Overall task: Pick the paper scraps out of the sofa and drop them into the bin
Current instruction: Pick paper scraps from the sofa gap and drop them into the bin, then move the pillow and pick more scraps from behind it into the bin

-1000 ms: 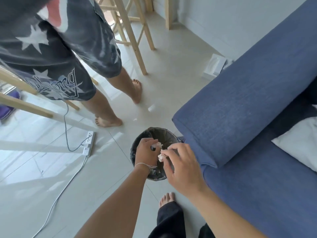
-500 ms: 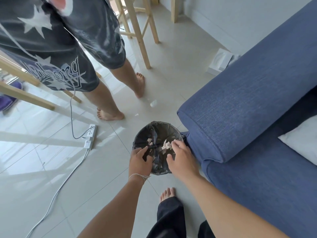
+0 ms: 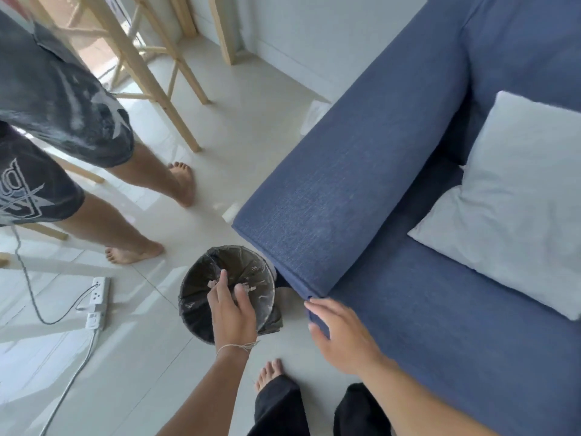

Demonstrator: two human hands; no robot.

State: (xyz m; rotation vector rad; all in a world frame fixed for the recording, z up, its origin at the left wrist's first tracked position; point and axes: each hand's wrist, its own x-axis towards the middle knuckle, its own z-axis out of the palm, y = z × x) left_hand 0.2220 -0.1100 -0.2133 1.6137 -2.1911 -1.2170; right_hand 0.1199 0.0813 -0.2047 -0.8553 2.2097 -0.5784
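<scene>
A pale tiled floor is filling the room, with a blue sofa standing on the right. Going from the grip outward: the left hand is hovering over the bin, fingers loosely spread and gripping nothing that I can see; some paper scraps are lying inside the black liner, just beyond its fingertips. The right hand is also open and empty, resting against the front corner of the sofa seat, under the armrest.

What could be going wrong: the bin is light and is standing near the feet (another person is standing close too), so a careless knock could be tipping it over. Also, scraps hiding under the white cushion could be getting missed.
</scene>
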